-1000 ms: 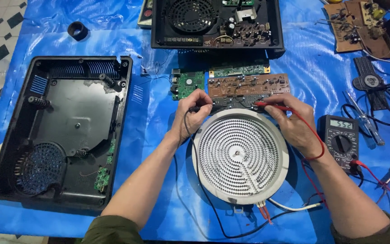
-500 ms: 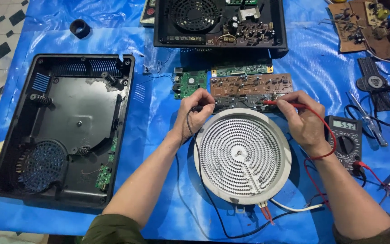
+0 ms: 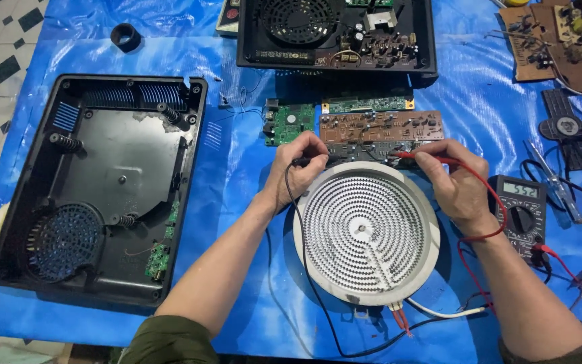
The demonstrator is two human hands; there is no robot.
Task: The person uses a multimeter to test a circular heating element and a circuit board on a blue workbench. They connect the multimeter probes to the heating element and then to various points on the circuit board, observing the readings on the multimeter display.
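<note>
Both probes unmoved, left hand [image 3: 298,165], right hand [image 3: 456,178] (view shifted slightly)

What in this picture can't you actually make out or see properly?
All in the head view:
- Tip of the black probe: covered by the left hand.
- Where the red probe in the right hand touches: too small, partly hidden by fingers.
- Parts on the brown circuit board: too small to tell.
- Open black appliance at top: cut off by the frame edge.
- Multimeter: left side behind the right wrist.

Both hands [image 3: 298,168] [image 3: 456,182] press probes, seemingly onto the board [image 3: 380,127].
</note>
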